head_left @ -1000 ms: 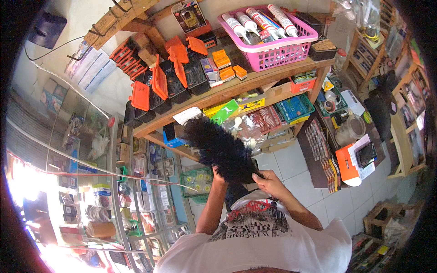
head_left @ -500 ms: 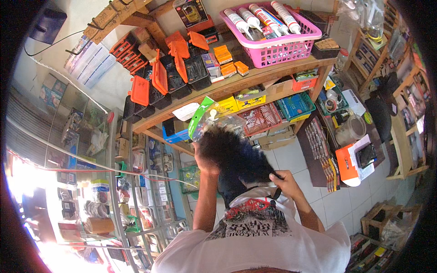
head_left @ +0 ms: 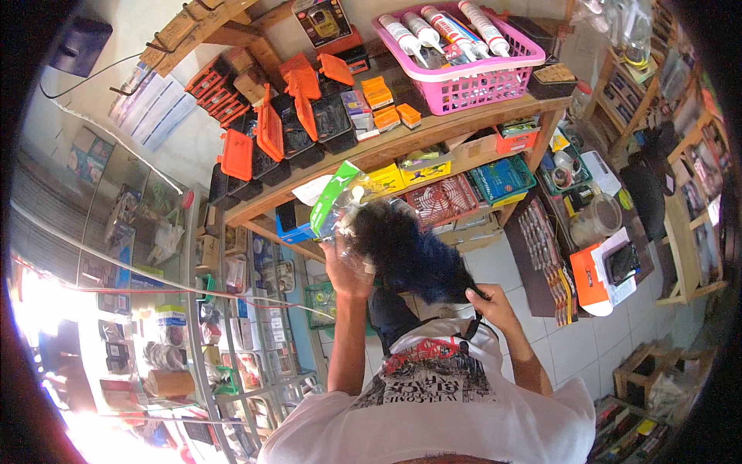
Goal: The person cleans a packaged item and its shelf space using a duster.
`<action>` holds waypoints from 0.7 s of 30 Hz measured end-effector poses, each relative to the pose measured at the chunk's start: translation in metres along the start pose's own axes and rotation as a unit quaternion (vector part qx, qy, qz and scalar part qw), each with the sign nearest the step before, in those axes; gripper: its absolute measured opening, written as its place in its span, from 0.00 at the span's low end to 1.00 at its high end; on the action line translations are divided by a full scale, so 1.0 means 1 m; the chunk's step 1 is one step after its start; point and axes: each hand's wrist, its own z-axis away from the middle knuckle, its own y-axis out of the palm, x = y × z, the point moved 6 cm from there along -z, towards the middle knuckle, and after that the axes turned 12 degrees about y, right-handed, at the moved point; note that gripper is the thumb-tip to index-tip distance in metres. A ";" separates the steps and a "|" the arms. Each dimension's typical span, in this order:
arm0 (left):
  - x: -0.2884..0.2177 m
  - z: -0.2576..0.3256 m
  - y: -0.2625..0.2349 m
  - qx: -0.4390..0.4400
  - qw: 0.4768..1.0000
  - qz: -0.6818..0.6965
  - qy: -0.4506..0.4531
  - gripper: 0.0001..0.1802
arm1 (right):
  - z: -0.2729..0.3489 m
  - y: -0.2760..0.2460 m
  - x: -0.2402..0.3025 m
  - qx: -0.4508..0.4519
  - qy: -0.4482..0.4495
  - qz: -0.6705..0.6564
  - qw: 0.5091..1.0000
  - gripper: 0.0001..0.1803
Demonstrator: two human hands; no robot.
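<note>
My left hand [head_left: 347, 272] is closed on a clear plastic packet [head_left: 333, 199] with a bright green header; small whitish pieces show inside. Its header points up toward the wooden shelf. Between my hands spreads a fluffy black duster [head_left: 413, 254] with a bluish sheen, its far end lying against the packet and covering part of it. At the duster's near right end, my right hand [head_left: 493, 306] is closed round its dark grip, thumb on top.
Ahead, a wooden shelf [head_left: 433, 127] carries a pink basket [head_left: 471, 93] of sealant tubes and black bins with orange lids [head_left: 270, 124]. Yellow boxes [head_left: 425, 173] sit beneath. A glass display case [head_left: 166, 286] stands left; a dark table [head_left: 545, 290] with goods stands right.
The packet has tilted and shows more of its green header. The duster has shifted slightly right and up, and my right hand has moved a little right with it.
</note>
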 end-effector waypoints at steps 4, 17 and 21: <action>0.000 -0.001 0.013 0.089 0.996 -0.008 -0.024 0.42 | 0.001 0.001 0.002 0.003 0.013 -0.016 1.000 0.23; 0.011 0.011 -0.011 0.045 0.994 -0.034 -0.093 0.42 | -0.008 -0.007 0.004 -0.023 0.037 -0.025 0.999 0.24; 0.015 0.016 -0.013 -0.008 0.985 -0.148 -0.084 0.42 | -0.007 -0.006 0.010 -0.030 0.006 -0.052 0.998 0.24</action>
